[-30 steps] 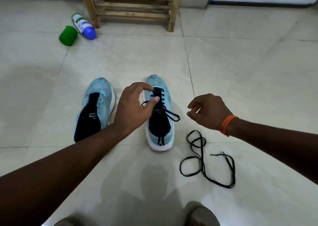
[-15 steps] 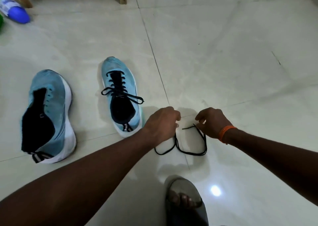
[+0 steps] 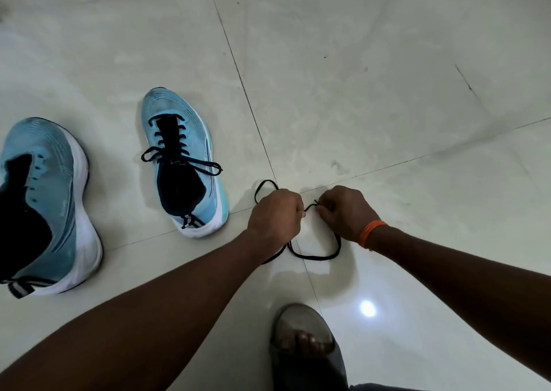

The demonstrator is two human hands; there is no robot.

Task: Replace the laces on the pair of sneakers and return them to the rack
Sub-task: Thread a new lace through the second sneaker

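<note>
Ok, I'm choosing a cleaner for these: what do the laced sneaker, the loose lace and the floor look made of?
The laced sneaker: light-blue knit or mesh upper, matte, ribbed at the toe, on a white foam-like sole. The loose lace: flat black woven fabric, matte, lying in limp loops. The floor: glossy tile, probably ceramic; it mirrors a light and shows grout lines.

Person's attire, as observed.
Both forearms (image 3: 185,298) bare; thin orange band (image 3: 372,233) on the right wrist; grey open-toed sandal (image 3: 301,320) on one foot at 6 o'clock.
</note>
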